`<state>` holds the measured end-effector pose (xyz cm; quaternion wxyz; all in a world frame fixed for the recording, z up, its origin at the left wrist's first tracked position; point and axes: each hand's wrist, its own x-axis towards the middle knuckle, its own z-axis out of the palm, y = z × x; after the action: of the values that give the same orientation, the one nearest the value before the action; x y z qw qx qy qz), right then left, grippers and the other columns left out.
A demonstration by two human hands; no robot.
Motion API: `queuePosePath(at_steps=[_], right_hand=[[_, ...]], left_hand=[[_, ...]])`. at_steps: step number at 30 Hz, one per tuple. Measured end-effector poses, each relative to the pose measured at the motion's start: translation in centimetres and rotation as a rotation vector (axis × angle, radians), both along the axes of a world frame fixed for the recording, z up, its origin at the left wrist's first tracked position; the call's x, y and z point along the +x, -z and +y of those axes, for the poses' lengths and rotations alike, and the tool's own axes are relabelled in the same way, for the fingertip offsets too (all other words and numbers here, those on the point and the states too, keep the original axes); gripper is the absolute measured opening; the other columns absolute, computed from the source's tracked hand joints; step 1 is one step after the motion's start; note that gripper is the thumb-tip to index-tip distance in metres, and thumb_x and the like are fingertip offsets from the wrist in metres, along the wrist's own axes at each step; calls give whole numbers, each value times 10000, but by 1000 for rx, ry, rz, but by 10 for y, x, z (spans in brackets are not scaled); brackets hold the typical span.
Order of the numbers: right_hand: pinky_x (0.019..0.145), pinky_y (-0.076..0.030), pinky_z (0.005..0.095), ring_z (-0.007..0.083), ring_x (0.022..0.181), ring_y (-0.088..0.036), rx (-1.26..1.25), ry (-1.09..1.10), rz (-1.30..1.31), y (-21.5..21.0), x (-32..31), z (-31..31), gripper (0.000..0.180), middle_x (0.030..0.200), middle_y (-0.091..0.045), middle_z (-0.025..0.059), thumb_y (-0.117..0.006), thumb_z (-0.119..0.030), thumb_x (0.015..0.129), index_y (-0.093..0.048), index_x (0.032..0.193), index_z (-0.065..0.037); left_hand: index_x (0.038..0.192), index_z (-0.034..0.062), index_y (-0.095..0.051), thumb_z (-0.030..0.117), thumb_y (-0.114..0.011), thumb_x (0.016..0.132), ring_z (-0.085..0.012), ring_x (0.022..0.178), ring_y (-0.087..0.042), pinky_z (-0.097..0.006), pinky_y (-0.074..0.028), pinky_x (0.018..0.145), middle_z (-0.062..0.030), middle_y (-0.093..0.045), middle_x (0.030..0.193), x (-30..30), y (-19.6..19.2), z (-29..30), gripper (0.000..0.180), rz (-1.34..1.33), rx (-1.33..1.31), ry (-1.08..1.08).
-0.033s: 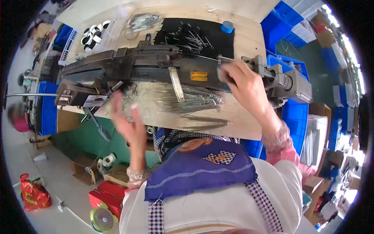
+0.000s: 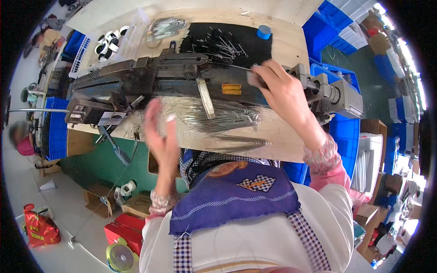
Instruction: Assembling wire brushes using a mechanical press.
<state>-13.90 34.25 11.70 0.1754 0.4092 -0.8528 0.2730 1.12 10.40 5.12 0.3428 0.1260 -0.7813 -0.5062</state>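
My right hand (image 2: pixel 283 93) is closed, its bent fingers and thumb pressed round a small greyish piece that I cannot make out. They are at the right end of a thin metal rod (image 2: pixel 240 68), which runs out of a dark coil spring (image 2: pixel 220 62) on the long, dark bench machine (image 2: pixel 177 70). In front of the machine my left hand (image 2: pixel 161 134) is raised, slightly blurred, fingers apart and holding nothing. Beside it, a bundle of thin metal wires (image 2: pixel 223 116) lies on the wooden table (image 2: pixel 289 145). A flat metal lever (image 2: pixel 205 99) sticks out over the wires.
Behind the machine, a black mat (image 2: pixel 195 34) bears several metal rods with looped ends (image 2: pixel 225 45) and a blue tape roll (image 2: pixel 264 32). A clear bin (image 2: pixel 129 43) of black-and-white rolls stands at the back left. Blue crates (image 2: pixel 343 150) flank the table's right side.
My left hand has moved right, toward the wires. The right hand has shifted slightly left and up along the rod, covering the small metal clamp that showed there before.
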Motion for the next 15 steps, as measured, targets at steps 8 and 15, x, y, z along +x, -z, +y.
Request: queuePosePath(at_steps=[8,15], right_hand=[[528,-499,373,244,677,-626,137,11,155,14,-20,-26,95,760,-546,44,-612,-67,755,-592,841,-102],[566,-499,392,279,714,-620,16,-83,66,12,-20,-21,190,766,-552,56,-600,13,677,-608,844,-77]], left_hand=[[715,130,-424,254,-583,930,-54,422,-263,-217,-252,365,55,-316,548,-59,-35,70,295,-42,2025,825],[747,97,-436,281,-445,958,-75,403,-343,-229,-332,376,45,-344,502,-50,-78,-6,280,563,2209,966]])
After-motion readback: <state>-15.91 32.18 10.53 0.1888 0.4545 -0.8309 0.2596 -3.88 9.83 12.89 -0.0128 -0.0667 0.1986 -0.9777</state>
